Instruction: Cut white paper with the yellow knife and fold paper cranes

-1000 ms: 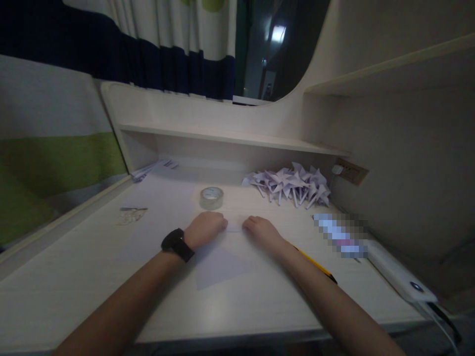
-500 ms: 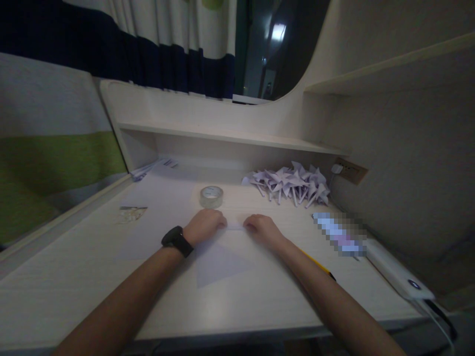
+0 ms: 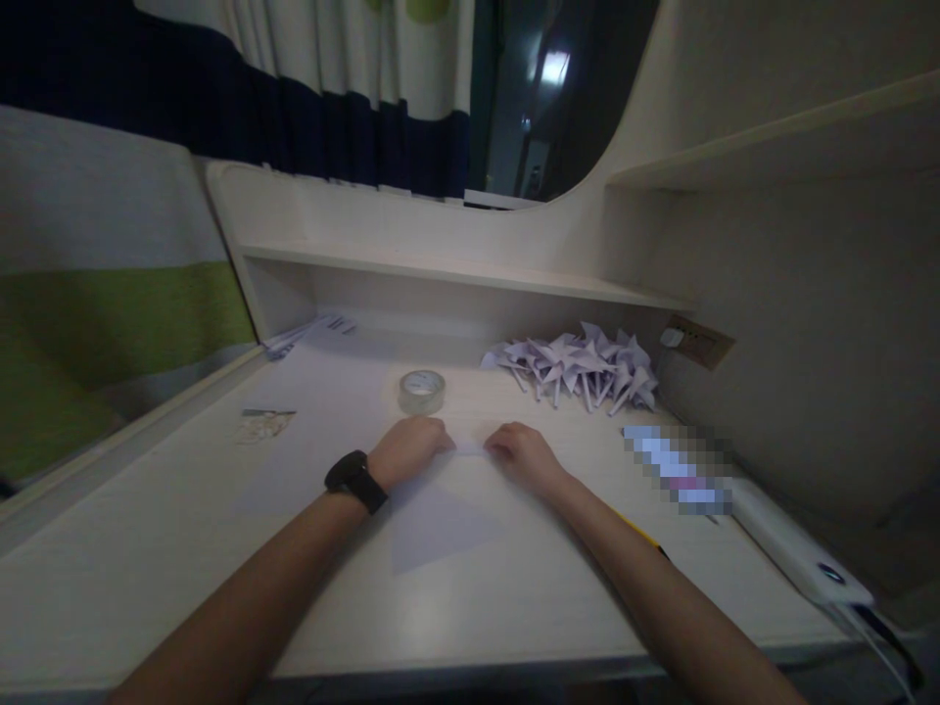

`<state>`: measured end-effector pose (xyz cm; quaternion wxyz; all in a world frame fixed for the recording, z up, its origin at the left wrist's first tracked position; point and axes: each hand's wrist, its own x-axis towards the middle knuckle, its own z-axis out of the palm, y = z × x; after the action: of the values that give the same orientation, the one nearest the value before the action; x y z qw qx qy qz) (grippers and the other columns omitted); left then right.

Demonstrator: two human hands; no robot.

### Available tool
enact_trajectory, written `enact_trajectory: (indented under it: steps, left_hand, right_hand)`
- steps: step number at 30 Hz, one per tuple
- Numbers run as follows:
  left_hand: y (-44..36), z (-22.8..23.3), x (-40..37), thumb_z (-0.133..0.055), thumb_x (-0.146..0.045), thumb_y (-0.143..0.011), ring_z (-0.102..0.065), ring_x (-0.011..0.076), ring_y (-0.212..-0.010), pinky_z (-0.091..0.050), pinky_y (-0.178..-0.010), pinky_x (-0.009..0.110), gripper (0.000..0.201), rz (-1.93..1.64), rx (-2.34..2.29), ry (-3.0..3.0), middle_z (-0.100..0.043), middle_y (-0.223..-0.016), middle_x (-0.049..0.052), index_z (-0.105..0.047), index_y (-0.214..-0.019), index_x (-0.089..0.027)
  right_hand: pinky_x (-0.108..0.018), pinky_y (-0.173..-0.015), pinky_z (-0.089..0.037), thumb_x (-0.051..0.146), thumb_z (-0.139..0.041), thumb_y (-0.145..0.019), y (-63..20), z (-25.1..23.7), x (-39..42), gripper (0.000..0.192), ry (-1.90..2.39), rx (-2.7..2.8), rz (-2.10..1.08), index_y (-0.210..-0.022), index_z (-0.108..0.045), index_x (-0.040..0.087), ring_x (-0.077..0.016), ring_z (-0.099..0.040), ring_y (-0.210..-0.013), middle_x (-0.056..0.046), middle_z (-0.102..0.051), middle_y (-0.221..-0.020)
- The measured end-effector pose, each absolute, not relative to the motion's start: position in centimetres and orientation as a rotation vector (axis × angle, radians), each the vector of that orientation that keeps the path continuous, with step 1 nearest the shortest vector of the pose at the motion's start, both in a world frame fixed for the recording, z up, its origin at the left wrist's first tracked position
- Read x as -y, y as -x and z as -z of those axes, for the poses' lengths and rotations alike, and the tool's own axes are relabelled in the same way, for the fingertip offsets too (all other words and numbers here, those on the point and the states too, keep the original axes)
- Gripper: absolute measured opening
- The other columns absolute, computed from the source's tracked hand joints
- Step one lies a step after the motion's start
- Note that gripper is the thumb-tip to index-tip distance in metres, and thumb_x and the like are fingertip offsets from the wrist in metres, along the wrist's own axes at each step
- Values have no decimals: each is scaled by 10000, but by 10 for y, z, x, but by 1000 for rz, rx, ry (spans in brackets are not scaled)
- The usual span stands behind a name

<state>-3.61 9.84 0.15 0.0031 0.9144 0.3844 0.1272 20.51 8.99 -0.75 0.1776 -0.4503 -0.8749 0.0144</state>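
Between my hands lies a narrow white strip of paper (image 3: pixel 468 448), low on the desk. My left hand (image 3: pixel 411 450), with a black watch (image 3: pixel 355 478) on its wrist, is closed on the strip's left end. At the right end, the bent fingers of my right hand (image 3: pixel 525 455) are closed on it too. The fingertips partly hide the paper. A pale triangular sheet of paper (image 3: pixel 441 529) lies on the desk nearer to me. Just behind my left hand stands a roll of clear tape (image 3: pixel 422 392).
Paper pinwheels (image 3: pixel 580 362) are heaped at the back right. White sheets (image 3: pixel 323 392) and a small pile of pale bits (image 3: pixel 264 426) lie to the left. A yellow pencil (image 3: pixel 638 532) is beside my right forearm. A blurred phone-like object (image 3: pixel 676 470) and a white power strip (image 3: pixel 793 539) line the right side.
The view has shifted slightly. Both hands keep hold of the paper strip in nearly the same place, with only a slight shift of the left fingers.
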Motion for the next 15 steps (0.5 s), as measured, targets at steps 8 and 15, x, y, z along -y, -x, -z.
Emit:
enact_trajectory:
  steps: [8, 15]
  left_hand:
    - [32, -5, -92, -493, -157, -877, -619, 193, -805, -411, -685, 285, 220, -375, -1274, -2975, -657, -835, 74, -710, -851, -177]
    - [29, -8, -89, -477, -107, -862, -631, 213, -752, -430, -667, 317, 219, -225, -1310, -3042, -671, -808, 110, -684, -796, -135]
  right_hand:
    - [-246, -787, -399, 104, -533, -828, -202, 4, -85, 205, 1270, 2579, 77, -898, -714, 172, -172, -562, -891, -67, -636, -928]
    - [-243, -757, -395, 104, -532, -833, -201, -4, -80, 204, 1323, 2682, 170, -909, -704, 181, -171, -579, -862, -65, -651, -904]
